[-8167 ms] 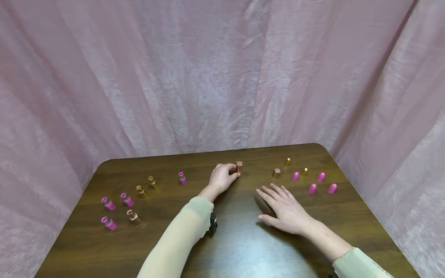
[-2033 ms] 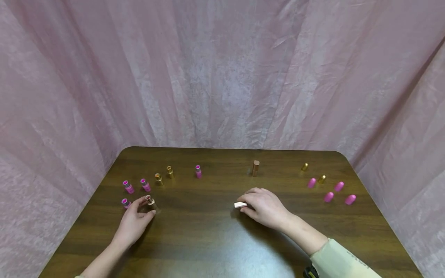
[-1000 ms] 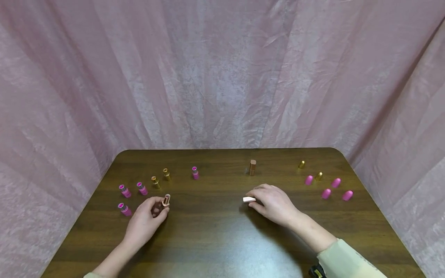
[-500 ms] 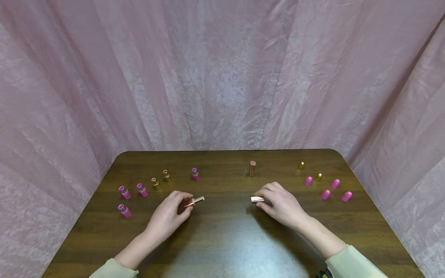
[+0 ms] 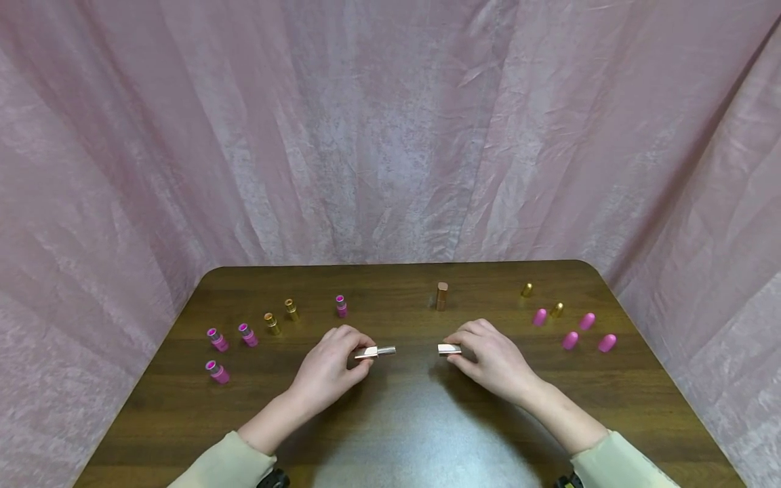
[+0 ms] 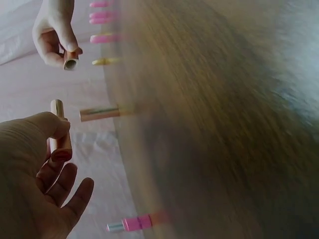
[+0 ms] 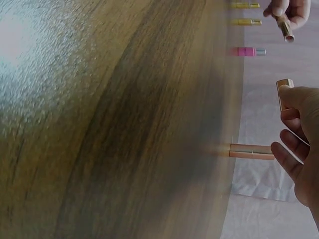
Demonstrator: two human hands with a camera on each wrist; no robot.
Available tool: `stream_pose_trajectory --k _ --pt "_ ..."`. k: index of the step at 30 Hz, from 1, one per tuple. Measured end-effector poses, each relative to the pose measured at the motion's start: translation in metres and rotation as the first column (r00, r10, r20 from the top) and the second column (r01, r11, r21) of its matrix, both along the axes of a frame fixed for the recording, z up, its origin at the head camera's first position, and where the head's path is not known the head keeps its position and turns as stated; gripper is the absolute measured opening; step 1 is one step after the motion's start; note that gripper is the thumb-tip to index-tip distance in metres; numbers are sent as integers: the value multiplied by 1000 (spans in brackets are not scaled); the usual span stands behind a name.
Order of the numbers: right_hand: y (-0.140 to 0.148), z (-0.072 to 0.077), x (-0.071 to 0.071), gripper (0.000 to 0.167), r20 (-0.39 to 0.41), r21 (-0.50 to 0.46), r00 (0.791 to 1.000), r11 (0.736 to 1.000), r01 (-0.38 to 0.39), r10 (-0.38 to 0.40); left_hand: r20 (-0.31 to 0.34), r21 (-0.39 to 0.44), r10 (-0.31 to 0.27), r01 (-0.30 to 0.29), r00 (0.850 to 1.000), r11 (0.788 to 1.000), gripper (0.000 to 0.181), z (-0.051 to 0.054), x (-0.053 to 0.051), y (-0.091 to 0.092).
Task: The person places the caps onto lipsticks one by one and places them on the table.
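My left hand (image 5: pixel 329 362) pinches an uncapped rose-gold lipstick tube (image 5: pixel 384 351) above the table, held level with its metal sleeve pointing right. Facing it across a gap, my right hand (image 5: pixel 491 359) pinches a rose-gold lipstick cap (image 5: pixel 449 349) between thumb and fingers. In the left wrist view the cap's hollow end (image 6: pixel 71 63) is turned towards the tube, whose base (image 6: pixel 61 154) shows below my thumb. Tube and cap are apart. Behind them a capped rose-gold lipstick (image 5: pixel 442 297) stands upright on the table.
On the left stand uncapped pink lipsticks (image 5: pixel 247 335) and two gold ones (image 5: pixel 272 324), with another pink one (image 5: pixel 341 306) nearer the middle. Pink caps (image 5: pixel 570 340) and two gold caps (image 5: pixel 527 290) stand on the right. A pink curtain (image 5: pixel 390 135) hangs behind the wooden table (image 5: pixel 390 434).
My left hand has let go of the rear lipstick, lifted another tube from the left group, tipped it level and carried it right. My right hand has picked up the rose-gold cap.
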State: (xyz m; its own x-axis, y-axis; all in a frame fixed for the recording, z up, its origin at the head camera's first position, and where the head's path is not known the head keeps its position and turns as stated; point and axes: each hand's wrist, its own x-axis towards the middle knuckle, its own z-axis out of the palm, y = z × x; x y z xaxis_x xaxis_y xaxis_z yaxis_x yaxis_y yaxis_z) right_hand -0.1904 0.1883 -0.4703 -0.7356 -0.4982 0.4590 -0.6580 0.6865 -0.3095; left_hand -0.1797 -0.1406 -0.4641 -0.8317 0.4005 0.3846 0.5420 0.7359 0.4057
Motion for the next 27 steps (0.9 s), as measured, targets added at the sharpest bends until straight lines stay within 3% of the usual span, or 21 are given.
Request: stream_pose_trajectory --k 17,27 --pt "-7 3 2 26 3 -11 1000 1000 -7 7 -38 2 -56 56 998 998 20 2 -3 16" --pt "-10 5 3 26 4 -5 1000 1000 -9 9 -48 -10 -60 60 997 998 24 4 -5 23"
